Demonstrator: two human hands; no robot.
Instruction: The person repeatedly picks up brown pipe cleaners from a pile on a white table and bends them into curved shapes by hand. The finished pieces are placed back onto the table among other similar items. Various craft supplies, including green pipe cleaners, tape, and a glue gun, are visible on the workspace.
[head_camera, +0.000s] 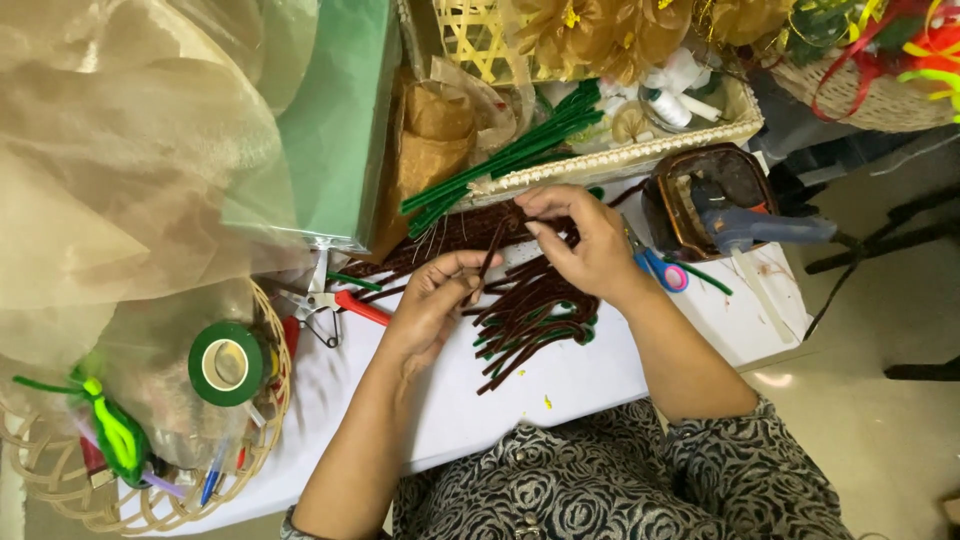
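Your left hand pinches a single dark brown fuzzy pipe-cleaner stem between thumb and fingertips, fingers narrow around its lower end. The stem rises from that grip up and slightly right, its long axis running away from you toward the far edge of the white table, its upper end meeting your right hand. Your right hand's fingers are closed to a narrow pinch at the stem's top, near a small frayed tuft; exactly what they hold there is too small to tell. Both hands touch the stem; the left has the firmer grip, low down.

Directly beneath both hands lies a loose heap of dark brown pipe-cleaner stems at mid-table, long axes mostly parallel, slanting from near-left to far-right.

Around:
- bundle of green pipe-cleaner stems leaning out of a woven tray at the far edge
- blue-handled scissors just right of your right wrist
- red-handled pliers left of your left hand
- roll of green floral tape on a wicker basket at the near-left corner
- glue gun in a brown dish, far-right
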